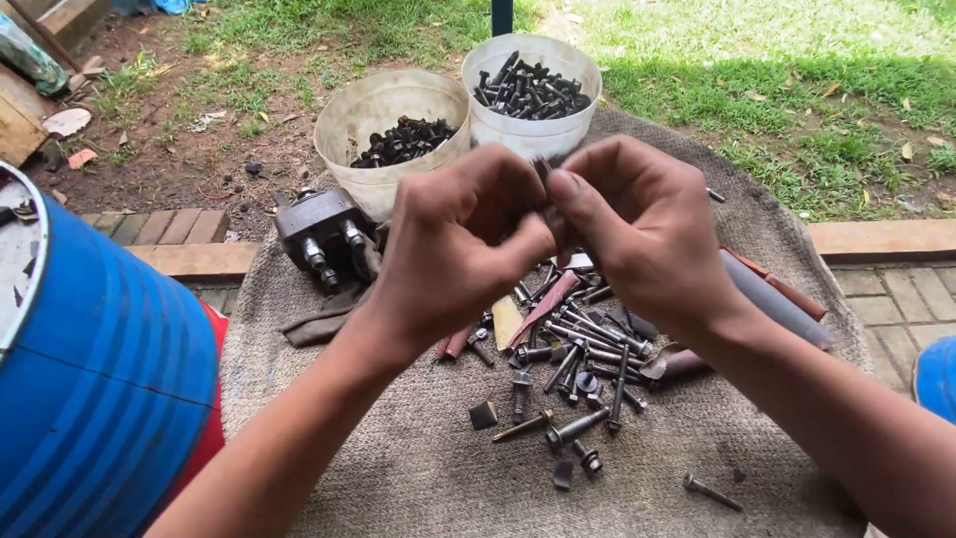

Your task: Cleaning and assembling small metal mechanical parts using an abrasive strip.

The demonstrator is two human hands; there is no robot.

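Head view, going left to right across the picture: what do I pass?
Blue drum → grey metal part → beige tub of bolts → left hand → white tub of bolts → right hand → grey tube.

bolt (542, 169): small, dark, mostly hidden, pinched between fingertips of both hands
position: raised above bolt pile (578, 349), in front of two tubs

Below my grips, a heap of loose bolts (583, 349) crowded the mat's (418, 468) centre. The near mat lay mostly open, save one stray bolt (712, 491). Ahead, two white tubs (393, 115) blocked the far edge; a grey metal part (324, 231) obstructed the left, a blue drum (100, 369) beyond it.
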